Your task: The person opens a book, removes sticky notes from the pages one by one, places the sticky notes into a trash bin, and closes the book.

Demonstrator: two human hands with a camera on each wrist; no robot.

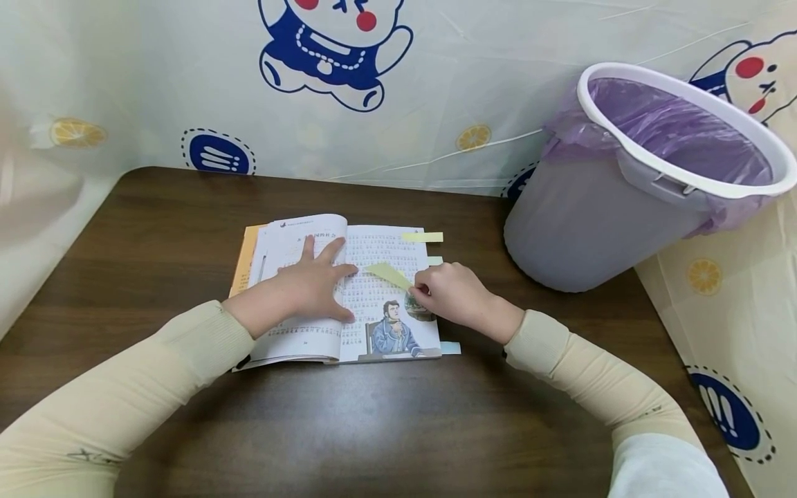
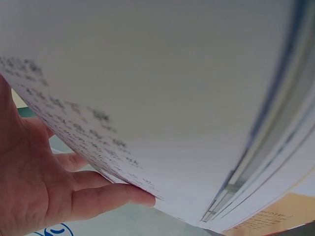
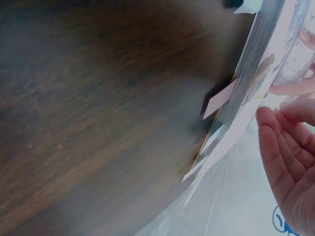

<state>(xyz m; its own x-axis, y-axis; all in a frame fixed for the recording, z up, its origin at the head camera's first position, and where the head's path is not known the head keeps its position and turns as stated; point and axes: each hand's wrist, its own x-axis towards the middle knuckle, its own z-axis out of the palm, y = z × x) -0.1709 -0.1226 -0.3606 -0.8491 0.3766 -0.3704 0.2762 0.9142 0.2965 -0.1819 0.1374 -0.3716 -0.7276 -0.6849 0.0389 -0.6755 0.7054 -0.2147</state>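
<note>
An open book with printed text lies on the table, its right page showing a drawing of a seated figure in blue. My left hand rests across the left page and the fold, fingers spread; the left wrist view shows its fingers along the curved page. At the right page, my right hand pinches one end of a pale yellow sticky strip between thumb and fingers. The strip's other end slants up over the text. In the right wrist view these fingertips are close together.
Yellow, greenish and blue sticky tabs stick out past the book's right edge. A grey bin with a purple liner stands at the back right. A patterned curtain hangs behind the dark wooden table.
</note>
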